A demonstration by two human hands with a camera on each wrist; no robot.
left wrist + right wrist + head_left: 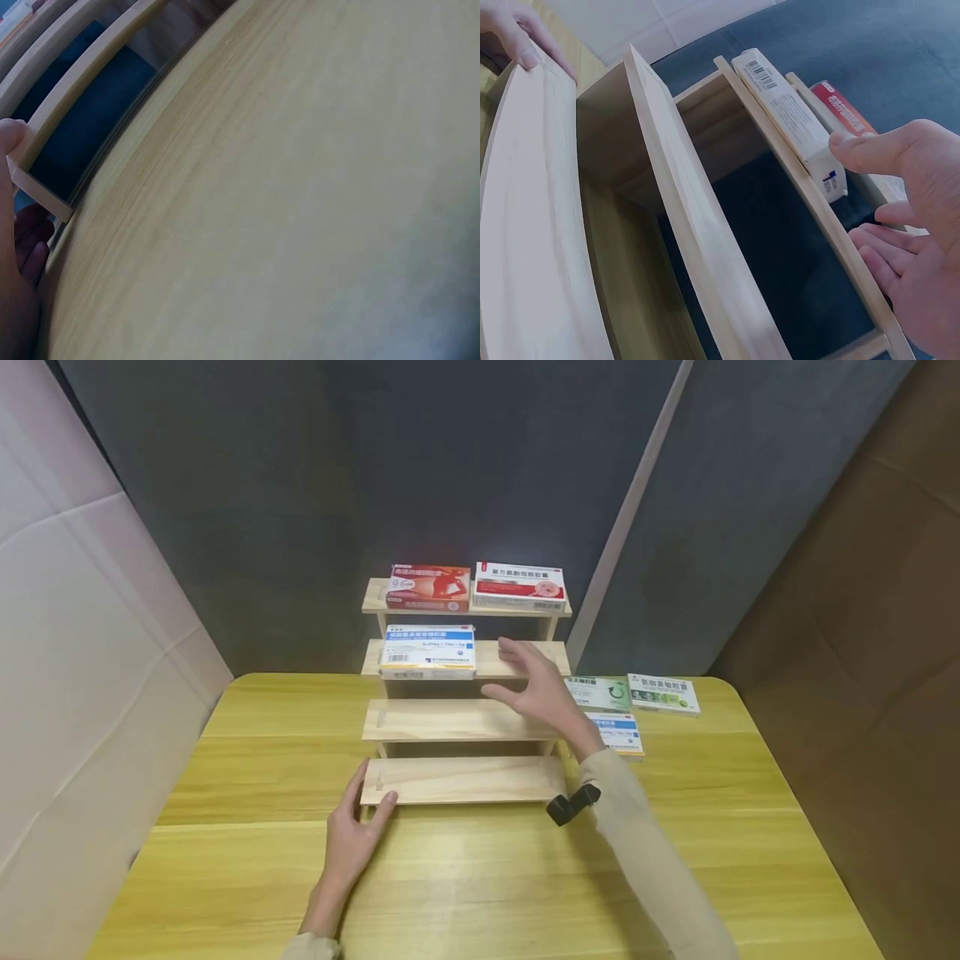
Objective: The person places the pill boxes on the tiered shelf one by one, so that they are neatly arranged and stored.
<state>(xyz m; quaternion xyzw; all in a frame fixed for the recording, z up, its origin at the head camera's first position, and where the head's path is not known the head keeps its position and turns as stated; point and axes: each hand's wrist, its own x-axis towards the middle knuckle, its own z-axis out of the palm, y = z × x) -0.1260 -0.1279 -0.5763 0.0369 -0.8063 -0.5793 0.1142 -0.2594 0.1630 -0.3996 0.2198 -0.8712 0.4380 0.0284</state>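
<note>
A wooden four-step display rack [463, 779] stands on the table. At the left end of its lowest step, my left hand [351, 839] holds the board, thumb on top and fingers along the side. My right hand [542, 692] hovers by the right half of the second step from the top, thumb and fingers spread, holding nothing. Left of it on that step lies a white-and-blue medicine box [427, 652]; in the right wrist view the thumb overlaps this box's end [791, 112]. The top step carries a red medicine box [429, 587] and a white-and-red medicine box [519, 585].
Right of the rack on the table [480, 885] lie a green-and-white box [600, 693], a white box with a green strip [663, 695] and another white-and-blue box [621, 735], partly behind my right forearm. A dark curtain [480, 460] hangs behind the rack.
</note>
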